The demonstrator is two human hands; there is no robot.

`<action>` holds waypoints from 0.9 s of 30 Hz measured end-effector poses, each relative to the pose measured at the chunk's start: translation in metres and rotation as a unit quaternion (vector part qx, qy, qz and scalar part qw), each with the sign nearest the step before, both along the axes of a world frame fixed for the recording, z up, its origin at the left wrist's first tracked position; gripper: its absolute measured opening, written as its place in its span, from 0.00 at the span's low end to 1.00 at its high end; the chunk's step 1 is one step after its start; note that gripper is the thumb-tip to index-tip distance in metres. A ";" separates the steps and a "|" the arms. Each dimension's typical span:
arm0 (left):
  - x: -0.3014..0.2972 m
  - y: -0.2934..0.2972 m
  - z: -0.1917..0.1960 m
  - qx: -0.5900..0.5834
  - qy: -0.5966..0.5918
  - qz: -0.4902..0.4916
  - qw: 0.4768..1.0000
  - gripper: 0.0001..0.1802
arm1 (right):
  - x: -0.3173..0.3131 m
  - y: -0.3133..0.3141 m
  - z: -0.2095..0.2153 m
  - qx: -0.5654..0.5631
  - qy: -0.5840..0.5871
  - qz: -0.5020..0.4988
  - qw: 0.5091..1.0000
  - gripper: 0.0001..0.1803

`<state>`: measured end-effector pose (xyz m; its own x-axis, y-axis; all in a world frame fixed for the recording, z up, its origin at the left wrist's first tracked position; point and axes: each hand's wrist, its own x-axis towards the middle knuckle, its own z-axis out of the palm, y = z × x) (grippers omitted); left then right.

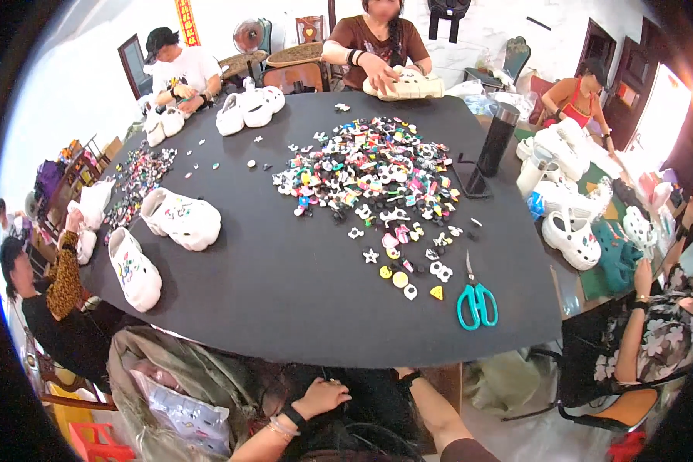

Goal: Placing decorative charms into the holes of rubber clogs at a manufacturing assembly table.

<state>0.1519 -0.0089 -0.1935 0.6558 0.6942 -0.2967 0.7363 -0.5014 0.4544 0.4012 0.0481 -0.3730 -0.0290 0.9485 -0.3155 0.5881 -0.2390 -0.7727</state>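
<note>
My left hand (pixel 322 397) is low in front of me, below the near edge of the black table (pixel 269 308). It rests on dark fabric in my lap with its fingers curled downward, and a dark band and thin bracelets circle the wrist. What its fingers hold, if anything, is hidden. My right forearm rises from the lower edge to a black wristband (pixel 410 377); the hand itself is hidden under the table edge. On the table nearest me lie teal scissors (pixel 477 305) and a big heap of small colourful shoe charms (pixel 369 177).
White clog shoes lie at the left (pixel 135 269) (pixel 183 219) and far side (pixel 250 108). A tall black flask (pixel 497 138) and a dark phone (pixel 470 181) sit at the right. Several people sit around the table. A bag of packets (pixel 185 416) is by my left knee.
</note>
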 end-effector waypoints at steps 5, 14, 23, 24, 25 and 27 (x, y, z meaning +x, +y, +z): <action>-0.001 0.010 0.014 -0.074 -0.077 0.002 0.994 0.18 | -0.004 -0.053 0.150 0.092 0.016 0.122 0.988 0.19; -0.014 0.002 0.004 -0.045 -0.176 0.025 0.983 0.17 | 0.031 -0.169 0.272 0.064 0.133 0.066 0.987 0.16; -0.053 -0.005 0.094 -0.038 -0.221 0.064 0.972 0.16 | 0.053 -0.254 0.304 -0.007 0.230 -0.123 0.965 0.11; -0.058 -0.007 0.110 -0.041 -0.218 0.057 0.973 0.17 | 0.027 -0.240 0.348 0.194 0.306 -0.049 0.931 0.12; -0.065 -0.007 0.126 -0.044 -0.219 0.049 0.973 0.17 | 0.041 -0.242 0.367 0.101 0.171 -0.011 0.980 0.15; -0.079 -0.001 0.158 -0.077 -0.221 0.015 0.972 0.18 | 0.078 -0.232 0.325 0.396 0.334 0.250 0.818 0.18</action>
<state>0.0725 -0.0099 -0.0352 0.7227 0.6851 -0.0915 0.4648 -0.3837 0.7979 0.4791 -0.1836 -0.0481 -0.3906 0.6655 0.6360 -0.1571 0.6325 -0.7584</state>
